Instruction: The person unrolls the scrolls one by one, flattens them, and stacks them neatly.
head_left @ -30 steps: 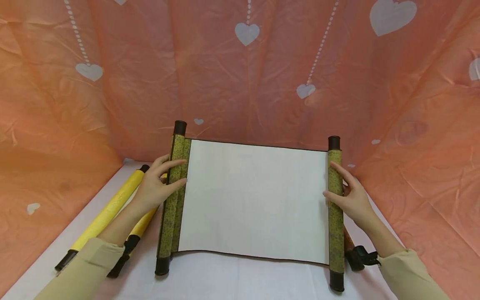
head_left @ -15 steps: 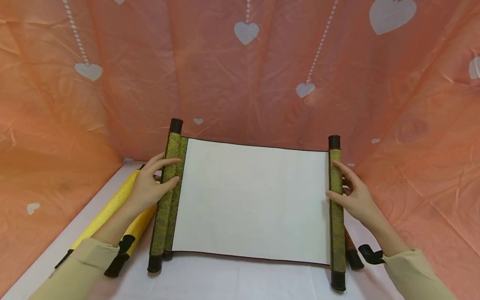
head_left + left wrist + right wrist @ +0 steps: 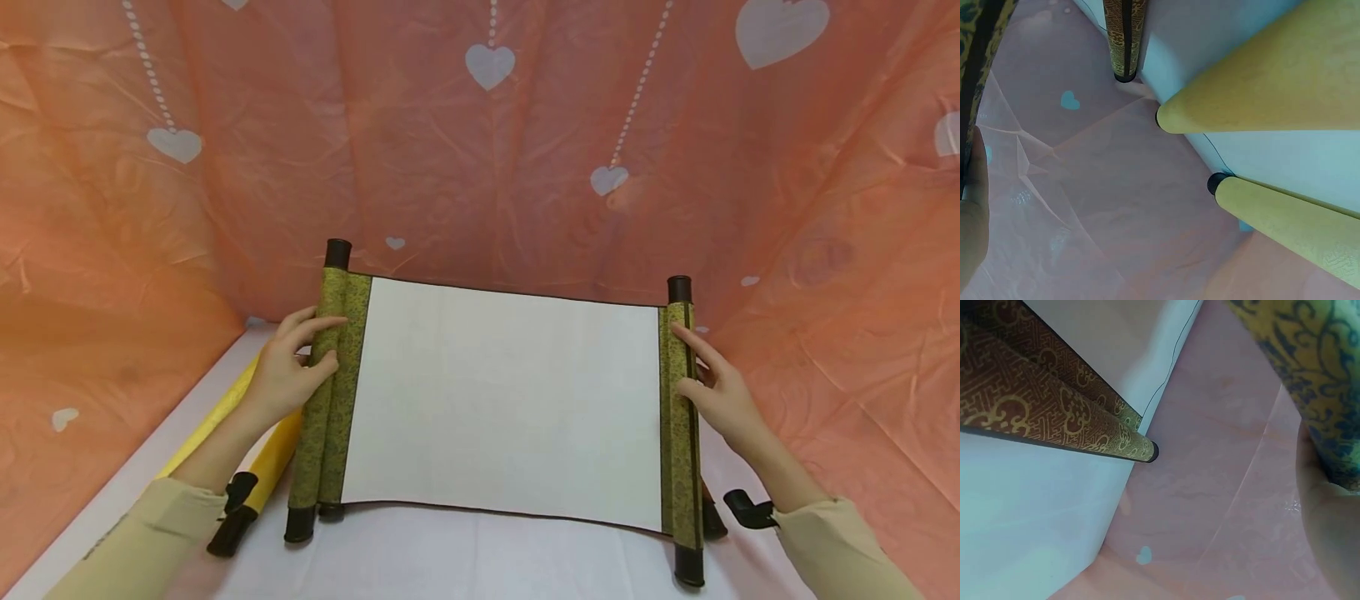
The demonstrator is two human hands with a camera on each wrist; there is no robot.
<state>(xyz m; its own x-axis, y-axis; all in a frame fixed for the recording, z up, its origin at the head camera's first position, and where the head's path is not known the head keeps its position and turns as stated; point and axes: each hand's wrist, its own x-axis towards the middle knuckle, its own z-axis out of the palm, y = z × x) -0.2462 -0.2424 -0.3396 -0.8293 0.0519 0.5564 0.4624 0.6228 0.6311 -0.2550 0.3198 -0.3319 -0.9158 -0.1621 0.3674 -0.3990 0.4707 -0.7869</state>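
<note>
An unrolled scroll with a blank white face and green-and-dark patterned borders spans the middle of the head view, apparently raised over the table. My left hand grips its left roller, thumb and fingers round the patterned rod with black end caps. The right roller is held by my right hand in the same way. Close up in the left wrist view, part of the left hand shows beside the dark-striped rod. In the right wrist view the right hand lies against the yellow-and-blue patterned roll.
A yellow scroll lies under my left forearm, its two rollers showing in the left wrist view. A reddish-brown patterned scroll lies beneath the held one. The table has a white cloth; an orange heart-printed curtain surrounds it.
My left hand has moved left with its roller, and my right hand slightly right with the other. The rollers stand farther apart, and more patterned border shows at both ends.
</note>
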